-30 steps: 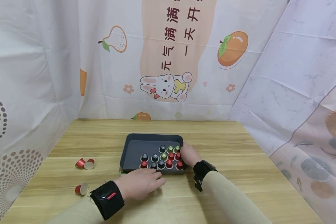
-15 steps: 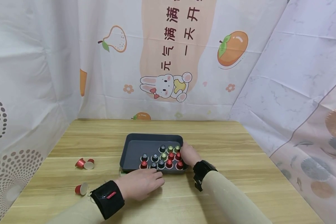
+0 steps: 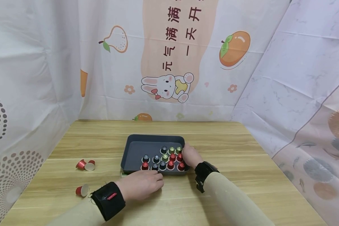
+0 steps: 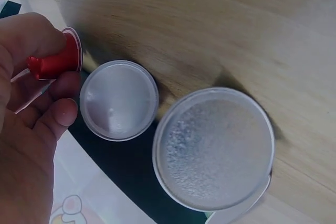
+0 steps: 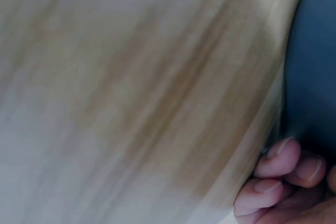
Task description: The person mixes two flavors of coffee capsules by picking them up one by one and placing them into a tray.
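My left hand point(image 3: 141, 185) is low in front of the dark grey baking tray point(image 3: 142, 147). In the left wrist view its thumb and fingers pinch a red coffee capsule point(image 4: 56, 59), mostly hidden from the head view. Close beside those fingers are two capsules with foil lids facing the camera, a smaller-looking lid point(image 4: 119, 100) and a larger-looking lid point(image 4: 214, 149). My right hand point(image 3: 192, 156) holds the tray's right side, its curled fingers point(image 5: 281, 158) against the outer wall. Red, green and dark capsules point(image 3: 170, 165) stand in rows on the tray's right part.
Three red capsules lie on the wooden table point(image 3: 228, 188) at the left: a pair side by side point(image 3: 81, 164) and a single capsule point(image 3: 82, 190) nearer me. A green capsule point(image 3: 123, 175) shows partly behind my left hand. Printed curtains point(image 3: 115, 94) enclose the table.
The fingers of my left hand have drawn slightly to the left along the tray's front. My right hand, the tray and the visible capsules stay in place.
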Demonstrator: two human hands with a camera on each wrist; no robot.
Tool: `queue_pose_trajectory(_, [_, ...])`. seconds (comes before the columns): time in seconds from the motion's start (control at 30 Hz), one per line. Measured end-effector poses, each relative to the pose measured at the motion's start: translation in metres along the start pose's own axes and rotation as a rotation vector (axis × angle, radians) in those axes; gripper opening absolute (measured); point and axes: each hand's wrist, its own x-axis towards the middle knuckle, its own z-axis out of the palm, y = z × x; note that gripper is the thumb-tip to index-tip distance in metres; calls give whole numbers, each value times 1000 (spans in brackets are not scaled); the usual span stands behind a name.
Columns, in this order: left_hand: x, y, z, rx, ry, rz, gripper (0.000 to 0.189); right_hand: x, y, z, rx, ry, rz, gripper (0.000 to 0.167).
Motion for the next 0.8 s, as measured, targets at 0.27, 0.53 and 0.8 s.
queue_pose_trajectory(0.27, [0,-2,-9,-36,14,-28,8,2,0,1,-4,-7,10,26])
queue_pose_trajectory(0.53, [-3,-11,-25,-111,19,-108,11,2,2,2,13,-7,9,26])
queue_pose_trajectory(0.8, [-6,-22,-39,-71,65,-129,12,3,4,4,4,-9,13,26])
